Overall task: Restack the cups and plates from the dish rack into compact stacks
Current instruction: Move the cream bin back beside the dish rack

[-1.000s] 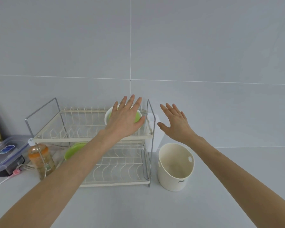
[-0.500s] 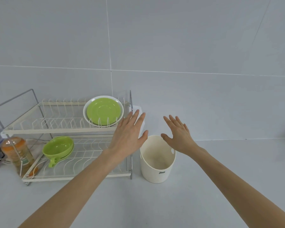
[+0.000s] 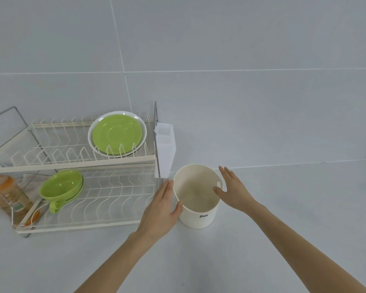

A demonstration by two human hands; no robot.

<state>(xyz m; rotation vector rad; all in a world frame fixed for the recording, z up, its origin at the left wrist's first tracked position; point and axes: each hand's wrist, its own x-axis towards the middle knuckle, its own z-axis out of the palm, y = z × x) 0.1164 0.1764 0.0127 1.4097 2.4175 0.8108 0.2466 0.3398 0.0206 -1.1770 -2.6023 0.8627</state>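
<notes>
One pale grey worktop (image 3: 283,208) carries everything, backed by a tiled wall (image 3: 241,49). The largest thing on it is one two-tier wire dish rack (image 3: 76,159) at the left, with a white cutlery holder (image 3: 166,144) hung on its right end. On the upper tier stand two plates on edge, a green plate (image 3: 117,134) in front of a white plate (image 3: 143,125) whose rim shows around it. On the lower tier lie two green cups (image 3: 60,188), one nested in the other, with one handle showing toward the front. Just right of the rack stands one cream bucket (image 3: 195,212), upright and open at the top. Two bare hands flank it: the left hand (image 3: 161,210) lies against its left wall with fingers straight and thumb at the rim, gripping nothing; the right hand (image 3: 234,189) hovers at its right rim, fingers straight and relaxed. One orange-capped bottle (image 3: 5,193) stands behind the rack's left end
</notes>
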